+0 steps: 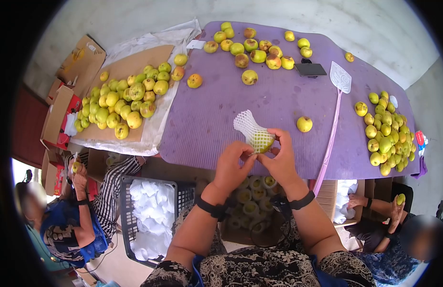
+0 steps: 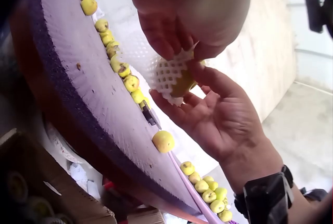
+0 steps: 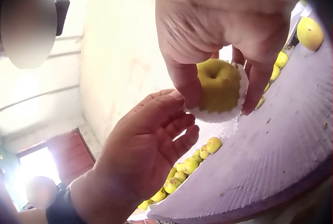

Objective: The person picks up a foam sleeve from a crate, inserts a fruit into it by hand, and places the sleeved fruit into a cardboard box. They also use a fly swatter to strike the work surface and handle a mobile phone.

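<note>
A yellow-green apple point(image 3: 218, 86) is partly inside a white foam net sleeve point(image 1: 247, 125), held up over the near edge of the purple table. My right hand point(image 1: 282, 155) grips the apple, with thumb and fingers on either side of it in the right wrist view. At the sleeve's open rim, my left hand point(image 1: 233, 164) pinches the edge with thumb and fingertips. The sleeve's narrower loose end sticks out past the fruit, away from me. A single apple point(image 1: 304, 124) lies on the table to the right of my hands.
Apples are piled on cardboard point(image 1: 157, 52) at left, along the table's back, and at right. A fly swatter point(image 1: 340, 79) and a phone point(image 1: 311, 70) lie on the purple table point(image 1: 207, 119). Below are a black crate point(image 1: 127, 215) of foam sleeves and a box of wrapped fruit. Two people sit alongside.
</note>
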The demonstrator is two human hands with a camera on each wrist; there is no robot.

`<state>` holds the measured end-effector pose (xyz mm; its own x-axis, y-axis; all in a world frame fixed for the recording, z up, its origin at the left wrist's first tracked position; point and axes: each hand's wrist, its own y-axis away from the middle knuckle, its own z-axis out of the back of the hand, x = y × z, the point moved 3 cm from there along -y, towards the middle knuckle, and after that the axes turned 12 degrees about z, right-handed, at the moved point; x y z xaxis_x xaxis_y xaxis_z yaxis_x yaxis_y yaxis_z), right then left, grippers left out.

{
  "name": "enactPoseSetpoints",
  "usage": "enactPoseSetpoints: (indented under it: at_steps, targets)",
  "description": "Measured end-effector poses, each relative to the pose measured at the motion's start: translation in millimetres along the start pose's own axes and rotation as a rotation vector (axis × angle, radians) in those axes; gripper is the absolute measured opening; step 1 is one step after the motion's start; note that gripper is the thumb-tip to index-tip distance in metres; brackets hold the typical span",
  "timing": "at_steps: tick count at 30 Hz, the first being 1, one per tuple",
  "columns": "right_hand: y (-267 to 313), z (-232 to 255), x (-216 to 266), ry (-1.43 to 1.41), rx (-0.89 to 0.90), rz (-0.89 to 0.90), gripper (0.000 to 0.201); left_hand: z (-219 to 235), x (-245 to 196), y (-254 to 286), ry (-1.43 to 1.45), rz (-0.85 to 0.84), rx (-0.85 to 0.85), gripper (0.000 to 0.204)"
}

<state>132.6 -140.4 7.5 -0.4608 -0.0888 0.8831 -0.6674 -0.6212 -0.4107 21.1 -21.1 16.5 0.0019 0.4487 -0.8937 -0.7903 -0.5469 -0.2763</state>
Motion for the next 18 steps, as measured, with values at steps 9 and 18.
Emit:
enactPoseSetpoints:
  at_steps: [9,18]
  targets:
    - [0.5,-6.7,3.7,-0.353,0.046,-0.012,0.064,-13.0,29.6,3.7,0.772,0.560,0.173,0.058]
    - [-2.1,-5.3,14.0,-0.309,0.053,0.113,0.056,-14.7,12.2,4.4,0.850,0.540,0.381,0.082]
